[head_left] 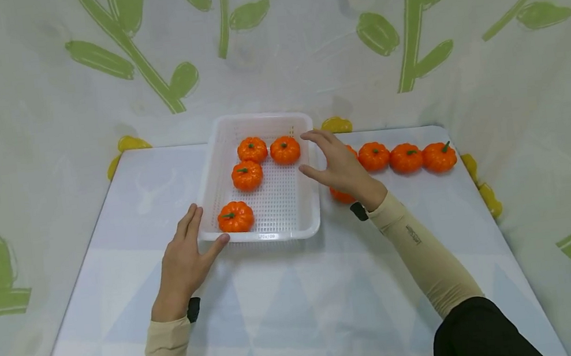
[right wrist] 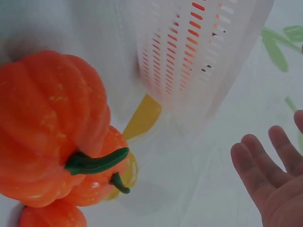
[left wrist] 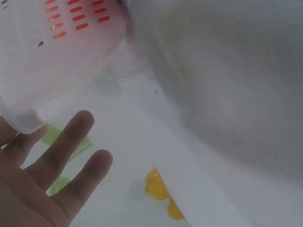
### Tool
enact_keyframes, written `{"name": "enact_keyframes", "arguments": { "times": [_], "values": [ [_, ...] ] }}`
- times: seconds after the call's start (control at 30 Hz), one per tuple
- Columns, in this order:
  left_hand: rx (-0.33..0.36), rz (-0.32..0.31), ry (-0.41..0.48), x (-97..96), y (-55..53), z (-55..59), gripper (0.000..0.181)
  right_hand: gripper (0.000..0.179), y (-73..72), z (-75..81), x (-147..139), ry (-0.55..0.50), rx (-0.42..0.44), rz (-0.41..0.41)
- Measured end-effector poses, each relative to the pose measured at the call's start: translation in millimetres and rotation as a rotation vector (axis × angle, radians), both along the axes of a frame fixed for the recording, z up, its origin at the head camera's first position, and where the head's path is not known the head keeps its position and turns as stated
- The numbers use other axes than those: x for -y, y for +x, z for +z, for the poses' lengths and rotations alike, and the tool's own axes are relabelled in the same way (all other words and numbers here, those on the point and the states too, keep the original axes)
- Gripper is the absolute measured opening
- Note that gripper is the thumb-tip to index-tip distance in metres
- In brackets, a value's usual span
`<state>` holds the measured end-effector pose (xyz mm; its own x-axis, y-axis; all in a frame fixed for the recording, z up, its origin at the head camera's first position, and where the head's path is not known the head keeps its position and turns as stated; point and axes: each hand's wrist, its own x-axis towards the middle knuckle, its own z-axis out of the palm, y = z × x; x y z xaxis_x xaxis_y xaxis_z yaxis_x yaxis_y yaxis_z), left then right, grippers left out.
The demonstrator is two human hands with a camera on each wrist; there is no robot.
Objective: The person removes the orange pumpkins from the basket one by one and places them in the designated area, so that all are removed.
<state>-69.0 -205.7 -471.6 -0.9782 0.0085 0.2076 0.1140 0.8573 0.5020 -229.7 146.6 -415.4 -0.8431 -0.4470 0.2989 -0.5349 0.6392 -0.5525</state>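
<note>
A white perforated plastic basket (head_left: 291, 233) stands on the table with several small orange pumpkins in it; one pumpkin (head_left: 235, 217) lies near its front left corner. Against that corner my left hand (head_left: 182, 264) rests with straight, spread fingers, the thumb along the front rim. My right hand (head_left: 342, 166) hovers at the right rim, its thumb and fingers apart and nothing between them. Beside the pumpkin (head_left: 285, 150) in the basket are its fingertips. Under and behind this hand lie more pumpkins, partly hidden; a large pumpkin (right wrist: 47, 127) with a green stem fills the left of the right wrist view.
A row of pumpkins (head_left: 406, 158) runs along the back right of the table. The table (head_left: 290, 322) has a pale cloth with blue triangles. Behind it hangs a light curtain (head_left: 293, 55) printed with green leaves and yellow flowers.
</note>
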Motion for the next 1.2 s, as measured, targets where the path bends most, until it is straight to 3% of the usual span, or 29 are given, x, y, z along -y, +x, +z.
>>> {"name": "enact_keyframes", "arguments": {
  "times": [0.23,0.5,0.77,0.97,1.2],
  "values": [
    [0.014,0.002,0.01,-0.5,2.1,-1.3,0.094,0.068,-12.3,1.3,10,0.025,0.047,-0.01],
    [-0.005,0.004,-0.001,-0.5,2.5,-2.3,0.093,0.067,-31.1,-0.6,27,-0.02,0.084,0.047],
    [-0.016,0.002,0.0,2.2,0.3,-3.8,0.093,0.07,-50.7,3.1,40,0.054,0.087,0.055],
    [-0.049,0.006,0.011,5.3,0.4,-4.6,0.093,0.071,-66.1,4.9,54,0.051,0.177,0.042],
    [-0.045,-0.01,0.016,2.6,-0.4,-5.5,0.093,0.07,-80.4,-7.9,65,0.136,0.262,0.017]
  ]
}}
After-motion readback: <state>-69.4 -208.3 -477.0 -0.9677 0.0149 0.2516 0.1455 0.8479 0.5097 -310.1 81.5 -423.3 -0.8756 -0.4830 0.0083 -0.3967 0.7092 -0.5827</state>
